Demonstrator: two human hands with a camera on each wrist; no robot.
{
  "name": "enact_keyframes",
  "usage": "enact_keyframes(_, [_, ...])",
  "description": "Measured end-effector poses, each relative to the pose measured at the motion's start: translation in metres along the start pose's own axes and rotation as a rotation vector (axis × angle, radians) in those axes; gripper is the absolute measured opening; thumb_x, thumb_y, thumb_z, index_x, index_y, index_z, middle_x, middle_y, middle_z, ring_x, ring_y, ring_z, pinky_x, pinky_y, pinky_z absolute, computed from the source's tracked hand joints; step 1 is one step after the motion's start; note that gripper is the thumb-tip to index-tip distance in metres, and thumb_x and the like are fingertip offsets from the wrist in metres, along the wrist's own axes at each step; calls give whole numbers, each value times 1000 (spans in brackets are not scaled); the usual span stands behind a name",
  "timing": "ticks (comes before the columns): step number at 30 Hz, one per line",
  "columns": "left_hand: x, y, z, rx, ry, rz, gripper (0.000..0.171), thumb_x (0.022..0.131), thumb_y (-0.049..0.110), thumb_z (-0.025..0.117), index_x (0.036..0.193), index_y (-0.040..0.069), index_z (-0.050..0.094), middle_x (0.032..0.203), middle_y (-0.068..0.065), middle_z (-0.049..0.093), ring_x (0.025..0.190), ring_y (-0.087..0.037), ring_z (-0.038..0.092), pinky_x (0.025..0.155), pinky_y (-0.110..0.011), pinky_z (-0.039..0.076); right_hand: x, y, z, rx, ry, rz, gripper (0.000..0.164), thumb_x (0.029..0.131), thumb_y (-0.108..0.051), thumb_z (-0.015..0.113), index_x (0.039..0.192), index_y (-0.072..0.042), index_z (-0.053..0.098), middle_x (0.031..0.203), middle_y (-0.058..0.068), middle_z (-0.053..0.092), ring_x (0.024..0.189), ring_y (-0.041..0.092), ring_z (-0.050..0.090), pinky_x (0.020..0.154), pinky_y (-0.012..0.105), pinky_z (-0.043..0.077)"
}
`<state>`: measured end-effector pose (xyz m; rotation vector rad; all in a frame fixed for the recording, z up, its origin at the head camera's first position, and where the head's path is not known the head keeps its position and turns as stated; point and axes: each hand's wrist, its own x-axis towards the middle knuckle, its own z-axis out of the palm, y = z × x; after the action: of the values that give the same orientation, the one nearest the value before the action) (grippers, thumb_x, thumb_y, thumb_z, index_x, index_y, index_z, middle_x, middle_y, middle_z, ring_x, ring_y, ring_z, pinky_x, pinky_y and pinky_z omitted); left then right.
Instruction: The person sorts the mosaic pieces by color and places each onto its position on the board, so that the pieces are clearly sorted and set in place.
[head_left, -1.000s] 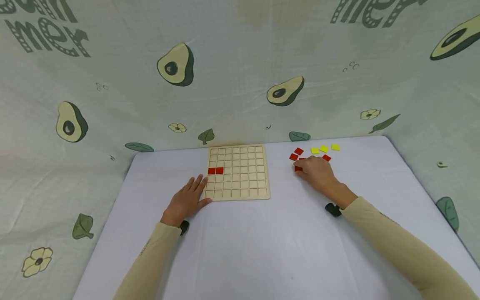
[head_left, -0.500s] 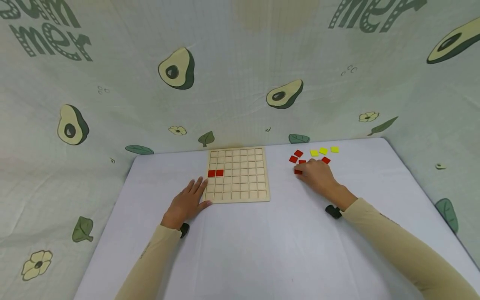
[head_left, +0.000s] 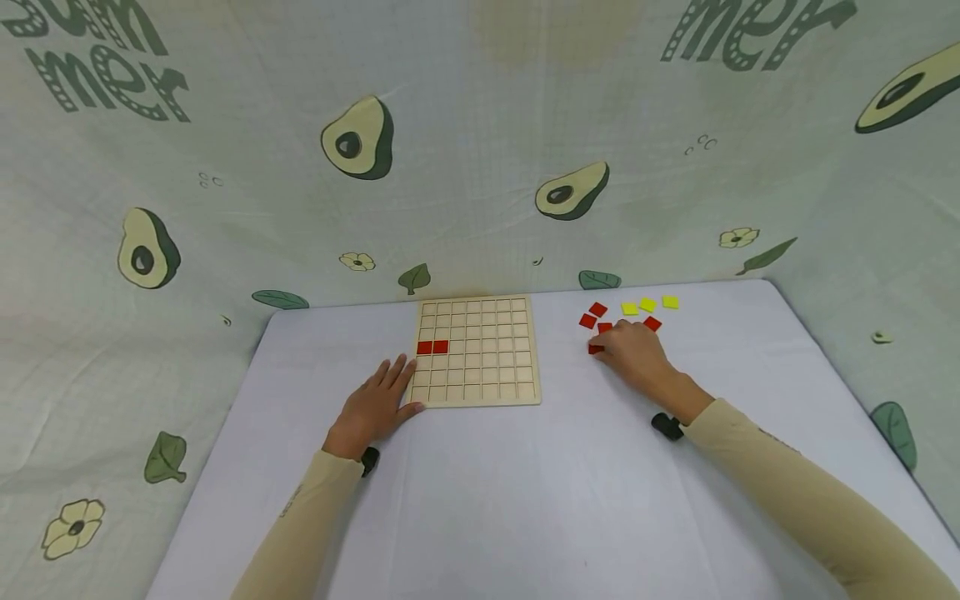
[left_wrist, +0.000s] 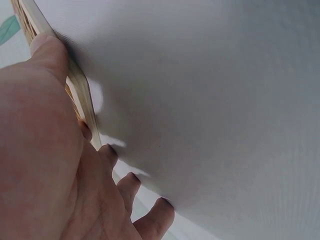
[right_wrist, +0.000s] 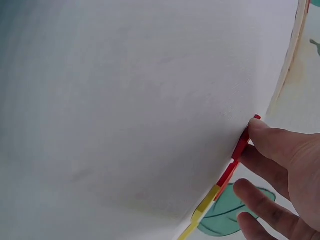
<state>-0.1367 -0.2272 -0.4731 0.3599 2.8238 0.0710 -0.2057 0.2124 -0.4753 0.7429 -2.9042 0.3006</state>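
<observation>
While 2 tan sleeves reach in from the near side, we see a broad stretch of white table between them, with room to slide either forearm. A black camera sits at the right wrist. Farther in, the left hand rests with its fingers spread and loose, its thumb at the near left corner of the board and its fingertips by the left edge. Across a wide strip of table from the board's right edge, the right hand grasps a red tile between thumb and forefinger; we see its other fingers apart from that tile in the right wrist view.

On the board, 2 red squares sit side by side in 1 row, starting at the left column. Past the right hand we count 4 loose reds, 3 clustered and 1 behind the knuckles. Beyond them, 3 yellow tiles lie near the table's far edge, and the board almost reaches that edge too. Behind rises a printed cloth.
</observation>
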Motion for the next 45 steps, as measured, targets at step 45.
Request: enact_keyframes(45, [-2,-2,-2,17,26,36,81,107,45,60,167,2,26,174,-22,22,159,-47,22,124,-56,34,28,-59,-20,96,185,-262,29,87,-5,87,116,-5,82,108,7,81,102,27,68,84,38,60])
